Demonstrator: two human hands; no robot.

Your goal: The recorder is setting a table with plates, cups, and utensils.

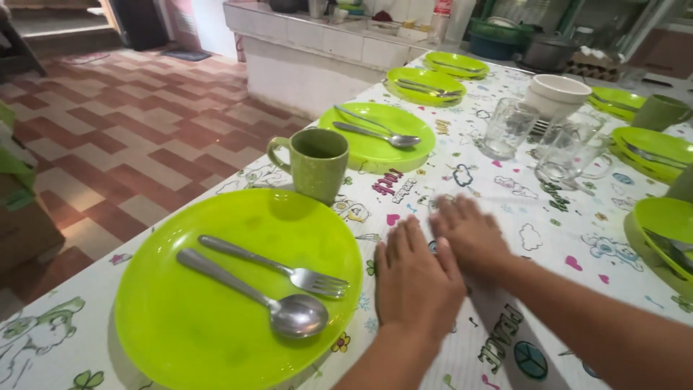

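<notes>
Both hands, left hand [417, 278] and right hand [469, 232], lie flat, released and empty on the printed plastic tablecloth [548, 238]; a sideways sweep risks knocking the speckled green ceramic mug [315, 162] nearby.

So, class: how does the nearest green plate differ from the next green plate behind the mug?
The nearest plate looks larger, being closer; the next plate looks smaller. On the nearest, the fork lies above the spoon, handles pointing left. The left hand rests beside the nearest, not the next. Both are lime green and carry cutlery.
</notes>
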